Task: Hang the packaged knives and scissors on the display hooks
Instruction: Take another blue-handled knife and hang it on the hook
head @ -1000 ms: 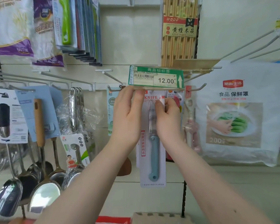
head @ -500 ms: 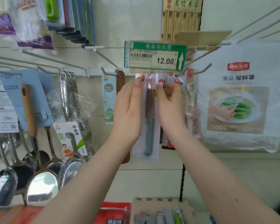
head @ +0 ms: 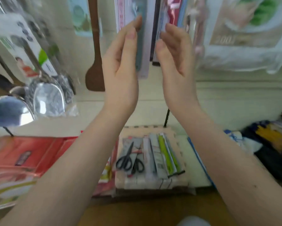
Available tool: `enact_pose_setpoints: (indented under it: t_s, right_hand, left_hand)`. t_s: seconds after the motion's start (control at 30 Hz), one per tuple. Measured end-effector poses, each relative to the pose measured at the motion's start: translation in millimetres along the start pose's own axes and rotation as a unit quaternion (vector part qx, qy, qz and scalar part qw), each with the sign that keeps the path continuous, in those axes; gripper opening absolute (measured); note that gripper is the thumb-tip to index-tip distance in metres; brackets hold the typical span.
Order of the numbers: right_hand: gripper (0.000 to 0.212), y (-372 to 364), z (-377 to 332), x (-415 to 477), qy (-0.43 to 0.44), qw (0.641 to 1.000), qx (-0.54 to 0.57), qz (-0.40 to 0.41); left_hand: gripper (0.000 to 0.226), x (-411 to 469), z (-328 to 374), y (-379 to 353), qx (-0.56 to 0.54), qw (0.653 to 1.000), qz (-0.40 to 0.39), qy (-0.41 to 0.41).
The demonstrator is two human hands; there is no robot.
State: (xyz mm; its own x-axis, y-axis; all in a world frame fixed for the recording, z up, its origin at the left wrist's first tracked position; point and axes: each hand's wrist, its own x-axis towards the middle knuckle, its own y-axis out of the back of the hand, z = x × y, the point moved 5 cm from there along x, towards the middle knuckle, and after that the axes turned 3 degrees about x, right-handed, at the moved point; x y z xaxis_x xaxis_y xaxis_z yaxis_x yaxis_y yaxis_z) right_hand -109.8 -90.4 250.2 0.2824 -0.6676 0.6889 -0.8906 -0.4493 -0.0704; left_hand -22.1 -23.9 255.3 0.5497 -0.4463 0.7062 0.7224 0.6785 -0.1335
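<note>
The packaged knife (head: 144,30) with a teal handle hangs on its white card at top centre, in front of other hanging packs. My left hand (head: 120,66) is raised just left of the card, fingers straight, holding nothing. My right hand (head: 174,59) is raised just right of it, fingers loosely spread and empty. Below, a cardboard box (head: 151,181) holds packaged black scissors (head: 130,159) and several carded knives, one with a green handle (head: 165,154). The frame is motion-blurred.
Steel ladles (head: 45,98) and a brown wooden spatula (head: 95,66) hang at left. A large white food-cover bag (head: 244,35) hangs at right. Red packs (head: 26,154) lie on the shelf at lower left, dark packs (head: 270,144) at right.
Both hands have let go of the hung knife card and moved down and apart. The view has tilted down, bringing the box of scissors and knives into sight.
</note>
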Motion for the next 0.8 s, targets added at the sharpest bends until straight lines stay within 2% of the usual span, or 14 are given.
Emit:
enact_pose_setpoints:
  t_s: [0.37, 0.6, 0.8]
  right_hand:
    - [0.024, 14, 104, -82, -0.157, 0.987, -0.018, 0.006]
    - [0.027, 20, 160, -133, -0.236, 0.968, -0.084, -0.017]
    - [0.029, 32, 210, -174, -0.317, 0.938, -0.138, -0.030]
  left_hand:
    - [0.038, -87, -92, 29, 0.016, 0.983, 0.052, 0.175]
    - [0.037, -132, -136, 35, 0.028, 0.971, 0.037, 0.236]
    - [0.035, -171, -172, 39, 0.019, 0.950, 0.031, 0.310]
